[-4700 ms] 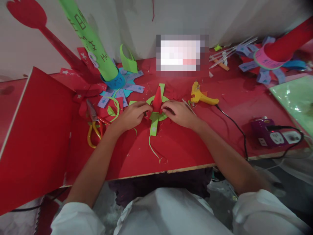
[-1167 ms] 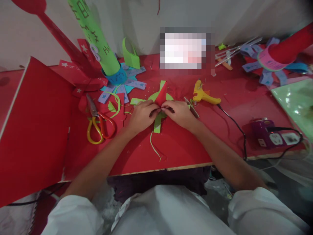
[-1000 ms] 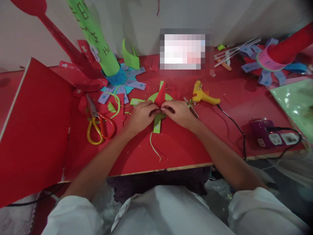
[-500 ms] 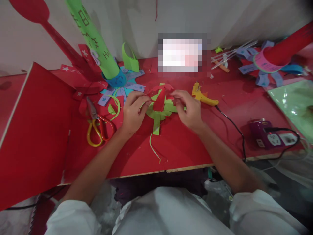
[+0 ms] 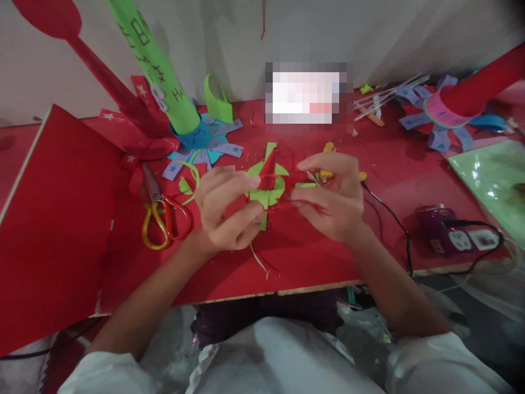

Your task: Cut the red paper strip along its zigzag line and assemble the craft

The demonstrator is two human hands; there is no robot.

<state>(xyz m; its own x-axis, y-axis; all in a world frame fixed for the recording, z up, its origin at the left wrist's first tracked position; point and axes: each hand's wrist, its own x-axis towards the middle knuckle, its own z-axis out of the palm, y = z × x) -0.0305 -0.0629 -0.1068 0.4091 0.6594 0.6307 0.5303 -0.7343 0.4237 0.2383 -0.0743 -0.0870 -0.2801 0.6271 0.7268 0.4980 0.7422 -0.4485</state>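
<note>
Grip state unclear, left hand point(image 5: 229, 208), right hand point(image 5: 334, 197) at blurred thin red strip point(image 5: 281, 176), pointed cone point(image 5: 268, 171), flat green ring point(image 5: 279, 191)

Open along the near side of the tabletop point(image 5: 320, 262), between the forearms, save for a thin green strand point(image 5: 258, 260). Hemmed in on the left by scissors point(image 5: 156, 213) and a standing red board point(image 5: 57, 219). Obstructed centrally by a red cone point(image 5: 268, 168), with left hand point(image 5: 229, 208) and right hand point(image 5: 334, 197) flanking. Passable on the right, beyond the half-hidden glue gun point(image 5: 329, 147), between its black cord point(image 5: 394, 212) and the purple socket block point(image 5: 437, 227).
</note>
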